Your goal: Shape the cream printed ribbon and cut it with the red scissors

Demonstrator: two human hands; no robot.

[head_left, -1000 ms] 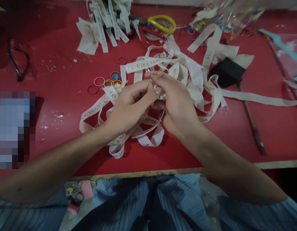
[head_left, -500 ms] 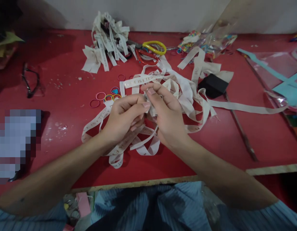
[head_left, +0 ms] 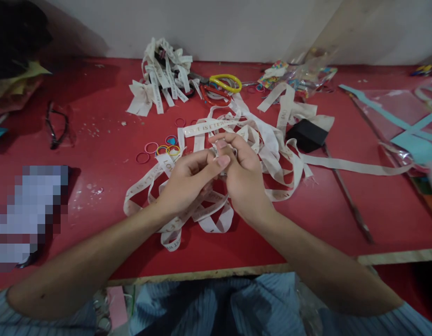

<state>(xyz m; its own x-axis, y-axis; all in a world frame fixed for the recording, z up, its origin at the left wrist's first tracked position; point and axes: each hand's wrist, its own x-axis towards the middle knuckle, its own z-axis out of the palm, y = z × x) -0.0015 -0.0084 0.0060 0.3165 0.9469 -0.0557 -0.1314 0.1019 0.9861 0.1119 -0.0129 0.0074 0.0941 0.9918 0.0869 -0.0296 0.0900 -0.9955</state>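
Both hands meet mid-desk (head_left: 79,140): left hand (head_left: 186,179) and right hand (head_left: 244,179) fingers pinched on ribbon (head_left: 272,144) bit between them. Rest of ribbon trails far-right; right hand nearer.

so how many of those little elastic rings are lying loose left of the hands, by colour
pink rings: 2 near the cluster, plus 1 further back
yellow rings: 2, overlapping
blue ring: 1, partly hidden
total: 6 that can be told apart; more may lie under the printed ribbon
Both the left hand and right hand pinch ribbon, not rings.
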